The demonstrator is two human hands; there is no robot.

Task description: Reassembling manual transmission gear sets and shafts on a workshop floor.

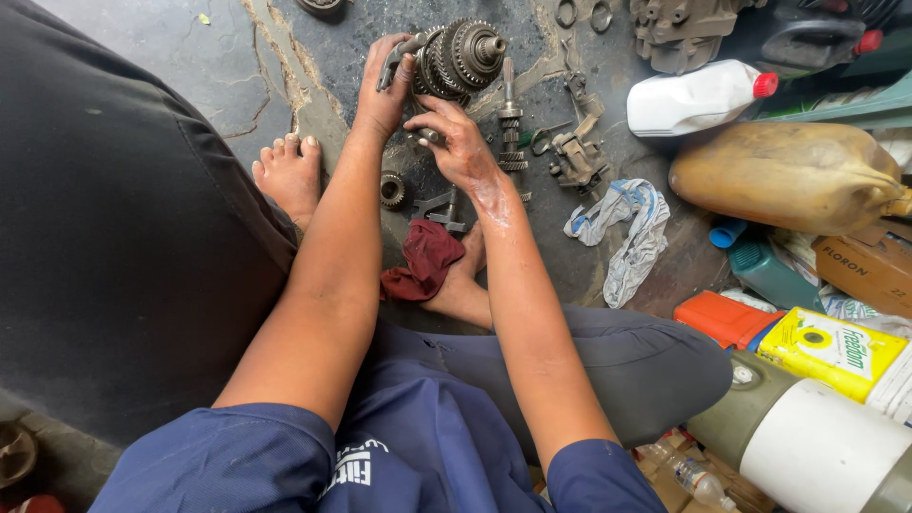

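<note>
A greasy gear shaft assembly [463, 57] with several stacked gears stands on the dark oily floor ahead of me. My left hand [383, 87] grips a metal fork-shaped part [397, 55] against its left side. Just below the assembly, my oil-covered right hand [456, 142] has its fingers closed around a small metal piece [429, 136]. A slim splined shaft [511, 119] lies to the right of my hands. Below my hands, a small loose gear [392, 189] sits on the floor.
A dark red rag [423, 261] lies by my bare foot [290, 173]. A crumpled blue-white cloth [627, 233], a metal bracket [578, 157], a white bottle [698, 98], a brown jerrycan [788, 176] and several colourful containers [826, 347] crowd the right side.
</note>
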